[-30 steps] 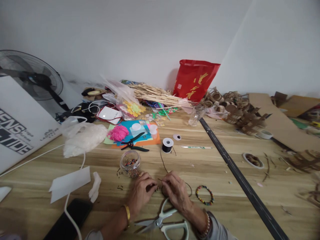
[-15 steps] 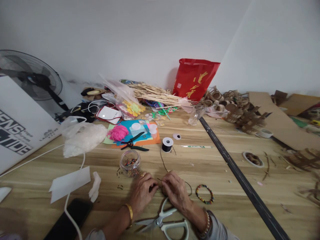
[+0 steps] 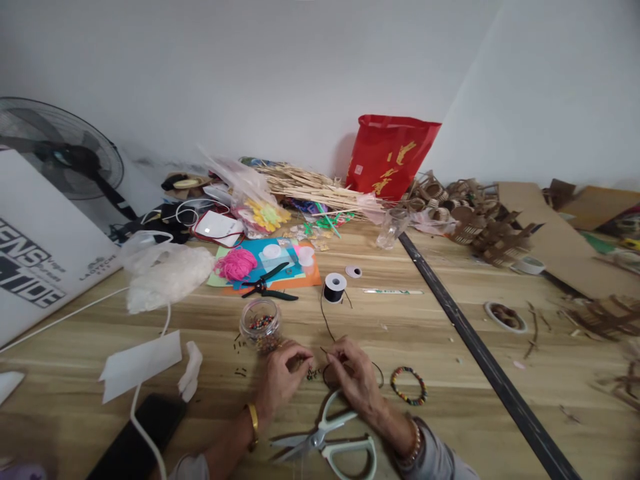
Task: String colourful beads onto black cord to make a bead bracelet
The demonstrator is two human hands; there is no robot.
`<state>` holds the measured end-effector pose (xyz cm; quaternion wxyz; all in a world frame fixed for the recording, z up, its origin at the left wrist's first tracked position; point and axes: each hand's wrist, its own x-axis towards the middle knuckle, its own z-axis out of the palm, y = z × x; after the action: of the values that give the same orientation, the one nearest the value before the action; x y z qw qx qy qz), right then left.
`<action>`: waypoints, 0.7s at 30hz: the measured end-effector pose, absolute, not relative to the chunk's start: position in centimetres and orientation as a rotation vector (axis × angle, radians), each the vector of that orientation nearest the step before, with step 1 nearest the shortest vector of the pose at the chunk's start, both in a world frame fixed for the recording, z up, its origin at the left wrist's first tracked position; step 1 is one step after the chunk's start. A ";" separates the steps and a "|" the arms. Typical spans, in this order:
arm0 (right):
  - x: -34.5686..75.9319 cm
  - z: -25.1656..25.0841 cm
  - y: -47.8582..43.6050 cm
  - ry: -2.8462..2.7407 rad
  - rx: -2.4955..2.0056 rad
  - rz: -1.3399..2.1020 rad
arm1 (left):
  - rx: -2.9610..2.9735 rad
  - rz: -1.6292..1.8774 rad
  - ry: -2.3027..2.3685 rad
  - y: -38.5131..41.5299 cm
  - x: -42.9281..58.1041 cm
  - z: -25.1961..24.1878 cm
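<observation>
My right hand point(image 3: 357, 379) pinches a black cord point(image 3: 327, 325) near its end, and the cord loops beneath the fingers. It runs back to a white spool point(image 3: 335, 288) wound with black cord. My left hand point(image 3: 285, 375) is closed in a pinch just left of it; what sits between thumb and fingertip is too small to make out. Small dark beads point(image 3: 313, 375) lie on the table between the hands. An open clear jar of colourful beads point(image 3: 261, 325) stands behind my left hand. Scissors point(image 3: 320, 440) lie spread below both hands. A beaded bracelet point(image 3: 409, 386) rests to the right.
Pliers point(image 3: 267, 283) and pink yarn point(image 3: 237, 264) lie on coloured paper. A white cable point(image 3: 140, 413) crosses a phone point(image 3: 140, 437) at the left. A dark strip point(image 3: 475, 340) runs along the table. Wooden sticks point(image 3: 310, 187) and a red bag point(image 3: 393, 157) stand behind.
My left hand has drawn a little left, away from the right hand, uncovering the small dark beads on the table. My right hand stays on the cord, slightly shifted.
</observation>
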<state>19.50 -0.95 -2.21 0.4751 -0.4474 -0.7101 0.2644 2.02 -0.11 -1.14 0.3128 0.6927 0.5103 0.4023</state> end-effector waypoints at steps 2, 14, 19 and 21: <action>19.6 -2.2 -0.8 -1.671 -1.118 0.706 | 1.711 1.072 1.329 0.0 1.9 -1.2; 19.8 -2.5 -0.6 -1.291 -1.134 0.824 | 1.318 1.100 1.256 0.6 1.8 -1.7; 19.7 -2.4 -1.1 -1.642 -1.044 0.624 | 1.301 1.107 1.208 0.6 1.6 -1.7; 19.6 -2.3 -1.2 -1.785 -0.996 0.562 | 1.290 1.096 1.200 0.6 1.5 -1.5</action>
<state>19.60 -1.22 -2.33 0.4891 -0.4097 -0.7345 0.2312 1.55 0.62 -1.55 0.5085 0.5354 0.4979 0.4549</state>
